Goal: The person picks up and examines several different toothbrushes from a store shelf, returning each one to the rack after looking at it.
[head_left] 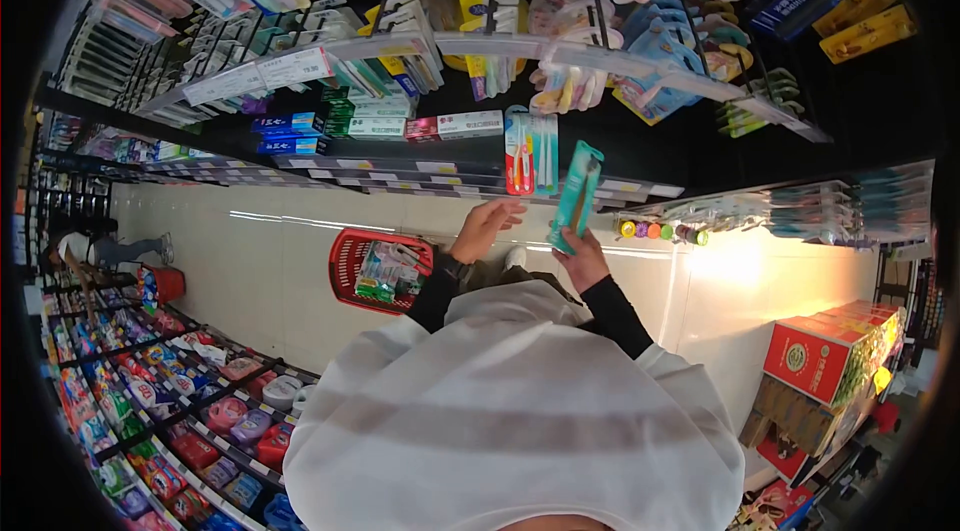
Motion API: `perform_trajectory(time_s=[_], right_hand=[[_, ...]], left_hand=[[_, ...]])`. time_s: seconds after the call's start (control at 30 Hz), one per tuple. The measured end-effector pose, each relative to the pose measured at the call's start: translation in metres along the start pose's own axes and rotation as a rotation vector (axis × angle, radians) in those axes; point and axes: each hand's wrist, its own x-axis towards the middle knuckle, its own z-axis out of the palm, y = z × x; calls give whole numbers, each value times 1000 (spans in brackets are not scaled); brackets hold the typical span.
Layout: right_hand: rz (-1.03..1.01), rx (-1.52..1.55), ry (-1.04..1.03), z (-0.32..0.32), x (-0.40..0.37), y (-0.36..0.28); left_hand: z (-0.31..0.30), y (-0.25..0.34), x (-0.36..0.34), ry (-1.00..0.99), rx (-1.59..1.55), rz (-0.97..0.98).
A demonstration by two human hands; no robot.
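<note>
My right hand (583, 261) is closed on the lower end of a slim teal toothbrush pack (575, 193), held upright and slightly tilted in front of the shelf. Fingers apart, my left hand (487, 228) hovers with nothing in it, close to the shelf edge. Just beyond the hands, a red toothbrush pack (519, 153) and a light teal toothbrush pack (545, 153) lie side by side on the shelf ledge. Below and left of my left hand, a red shopping basket (342, 271) sits on the floor with several packaged goods inside.
Toothpaste boxes (378, 121) line the ledge, with hanging packs (490, 11) on hooks above. Stacked red cartons (815, 356) stand at right. Shelves of bottles and packets (200, 411) are behind at left. Another person (90, 256) stands far left by a red basket (165, 286).
</note>
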Motion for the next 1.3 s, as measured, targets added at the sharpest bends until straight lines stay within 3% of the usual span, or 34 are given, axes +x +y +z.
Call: perform_trajectory(time_s=[0.13, 0.2, 0.33, 0.5, 0.6, 0.8, 1.07, 1.3], right_hand=[[-19, -100, -61, 28, -19, 10], [-109, -222, -128, 29, -12, 19], [-249, -394, -181, 39, -6, 12], [-165, -438, -70, 42, 9, 1], [-245, -295, -37, 38, 36, 1], [-359, -353, -117, 67, 44, -20], [-435, -601, -233, 91, 57, 6], [-458, -641, -174, 89, 58, 11]], left_hand=[[14, 21, 26, -109, -212, 28], [17, 33, 27, -59, -127, 93], [14, 37, 25, 19, -106, 25], [7, 49, 9, -25, -102, -40], [-2, 16, 4, -34, -91, 89], [-21, 2, -30, 0, 5, 21], [-41, 13, -66, 121, 183, 24], [-35, -22, -72, 190, 187, 34]])
